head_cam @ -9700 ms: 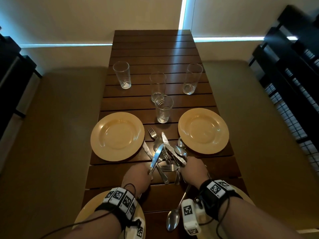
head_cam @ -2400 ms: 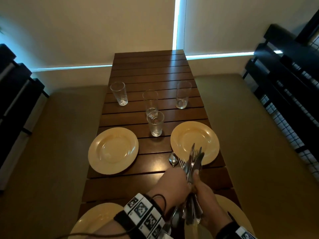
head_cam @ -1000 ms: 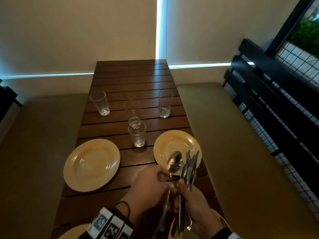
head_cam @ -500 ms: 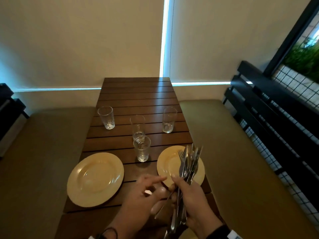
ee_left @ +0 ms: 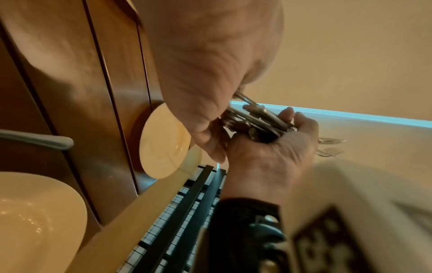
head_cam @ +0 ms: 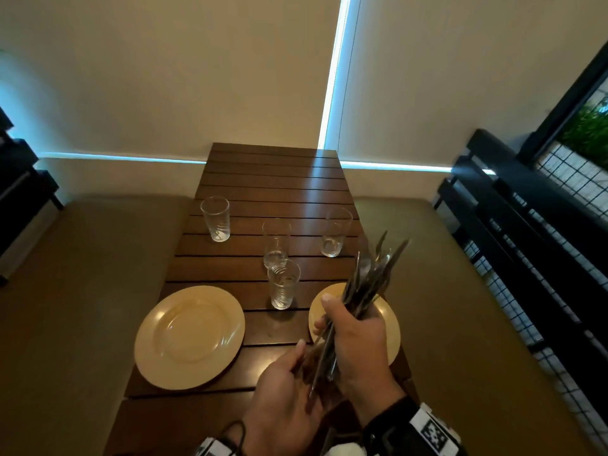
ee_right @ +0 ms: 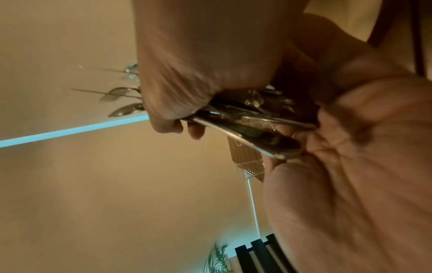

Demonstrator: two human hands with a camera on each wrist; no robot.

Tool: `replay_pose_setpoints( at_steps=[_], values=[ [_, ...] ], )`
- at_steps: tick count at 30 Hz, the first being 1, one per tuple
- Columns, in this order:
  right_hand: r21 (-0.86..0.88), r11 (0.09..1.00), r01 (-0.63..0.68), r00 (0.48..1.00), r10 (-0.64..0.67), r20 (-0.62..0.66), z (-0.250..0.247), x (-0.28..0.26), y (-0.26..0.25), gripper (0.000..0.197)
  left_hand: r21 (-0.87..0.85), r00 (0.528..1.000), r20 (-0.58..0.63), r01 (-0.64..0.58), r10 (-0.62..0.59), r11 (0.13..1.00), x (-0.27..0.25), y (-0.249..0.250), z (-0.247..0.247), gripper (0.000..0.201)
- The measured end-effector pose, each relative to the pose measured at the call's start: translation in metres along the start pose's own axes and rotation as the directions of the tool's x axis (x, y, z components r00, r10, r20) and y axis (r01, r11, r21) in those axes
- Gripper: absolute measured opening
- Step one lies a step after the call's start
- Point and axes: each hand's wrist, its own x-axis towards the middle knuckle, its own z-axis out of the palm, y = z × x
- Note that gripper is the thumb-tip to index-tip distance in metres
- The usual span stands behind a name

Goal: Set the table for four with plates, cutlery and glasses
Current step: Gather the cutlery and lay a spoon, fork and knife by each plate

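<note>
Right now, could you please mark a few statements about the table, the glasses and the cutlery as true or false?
1. The right hand grips a bundle of metal cutlery. True.
2. Four clear drinking glasses stand upright on the slatted brown wooden table. True.
3. A knife and fork lie beside the round yellow plate on the left. False: no cutlery lies beside it.
4. The left hand rests flat on the table. False: it is raised at the handle end of the bundle.
5. A glass stands on the left plate. False: the plate is bare.
</note>
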Motion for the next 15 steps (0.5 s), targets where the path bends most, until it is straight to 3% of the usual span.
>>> replay_pose_setpoints(
  at_steps=[2,4,9,10,12,15],
  values=[
    [-0.047,0.983,0.180,0.983,-0.181,-0.037,0.002,0.002,0.003,0.024,-0.047,1.000,-0.013,0.006,-0.007,0.999,0.004,0.002,0.005,0.053],
    [-0.132,0.925,0.356,0.934,-0.358,0.006,0.002,0.001,0.006,0.022,-0.089,1.000,-0.009,0.020,-0.021,0.996,0.008,0.006,0.008,0.050],
    [-0.237,0.792,0.562,0.827,-0.534,0.174,0.003,-0.003,0.013,0.020,-0.059,0.993,0.118,0.019,-0.012,0.998,0.007,0.017,0.013,0.045],
    [-0.266,0.772,0.577,0.816,-0.539,0.208,0.002,-0.002,0.016,0.019,-0.048,0.991,0.129,0.023,-0.017,0.999,0.008,0.018,0.012,0.045],
    [-0.339,0.776,0.532,0.843,-0.451,0.291,-0.003,-0.001,0.027,0.019,-0.030,0.994,0.107,-0.002,0.006,1.000,0.016,0.021,0.004,0.046],
    [-0.340,0.903,0.264,0.897,-0.101,0.429,-0.003,-0.007,0.034,0.024,0.022,0.994,0.071,-0.081,0.079,0.996,0.020,0.028,0.000,0.041]
  ],
)
